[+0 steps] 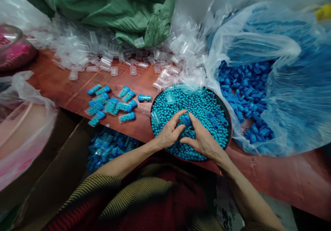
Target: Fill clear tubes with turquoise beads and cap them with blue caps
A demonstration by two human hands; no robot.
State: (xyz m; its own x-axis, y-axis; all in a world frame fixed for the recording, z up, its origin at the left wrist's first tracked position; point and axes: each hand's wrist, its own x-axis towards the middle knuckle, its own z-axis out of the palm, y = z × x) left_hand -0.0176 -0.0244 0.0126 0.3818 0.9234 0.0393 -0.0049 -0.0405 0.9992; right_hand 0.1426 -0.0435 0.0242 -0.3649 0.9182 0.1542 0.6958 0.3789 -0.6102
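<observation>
My left hand (169, 131) is closed, with a blue cap (185, 121) between its thumb and forefinger. From the other side my right hand (203, 137) curls its fingers against the same cap. Whether a clear tube is attached is hard to see. Both hands are over a round, dark-red-rimmed tray (230, 134) full of small turquoise beads (191, 101). Two loose blue caps (217, 119) lie on the beads right of my hands. A clear tube (155, 118) rests at the tray's left side. Filled, blue-capped tubes (111, 105) lie in a group farther left.
Many clear tubes (106, 60) are heaped along the back below a green sack (108, 10). A plastic bag (297, 103) on the right spills blue caps (245, 86). More filled tubes (110, 144) sit below the table edge. A pink basket (20, 127) is at left.
</observation>
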